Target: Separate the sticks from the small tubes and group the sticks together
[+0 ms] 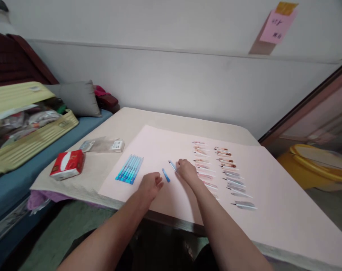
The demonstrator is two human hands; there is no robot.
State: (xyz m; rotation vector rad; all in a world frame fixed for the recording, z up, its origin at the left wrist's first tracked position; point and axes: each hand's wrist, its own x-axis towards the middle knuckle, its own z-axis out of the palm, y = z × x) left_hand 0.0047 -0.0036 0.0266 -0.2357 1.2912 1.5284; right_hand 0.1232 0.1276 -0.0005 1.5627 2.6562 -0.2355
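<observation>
My right hand point(186, 170) is closed at the middle of the pink sheet, fingers curled round the near end of a slim blue-and-white pen piece point(172, 164) with a dark tip. The fingers hide part of it. A short blue pen part point(165, 175) lies on the sheet between my hands, just right of my left fingertips. My left hand point(152, 184) rests over the sheet, fingers loosely bent and apart, with nothing visible in them. To its left, several blue pens point(130, 169) lie side by side. Right of my right hand are two columns of thin, dark-tipped pen pieces point(229, 165).
The pink sheet point(272, 180) covers much of the cream table point(165, 114). A red tissue pack point(67, 164) and clear plastic packaging point(104, 145) lie at the left. A wall point(171, 82) stands behind, a yellow bucket point(301, 165) at right, a blue bed point(89, 126) at left.
</observation>
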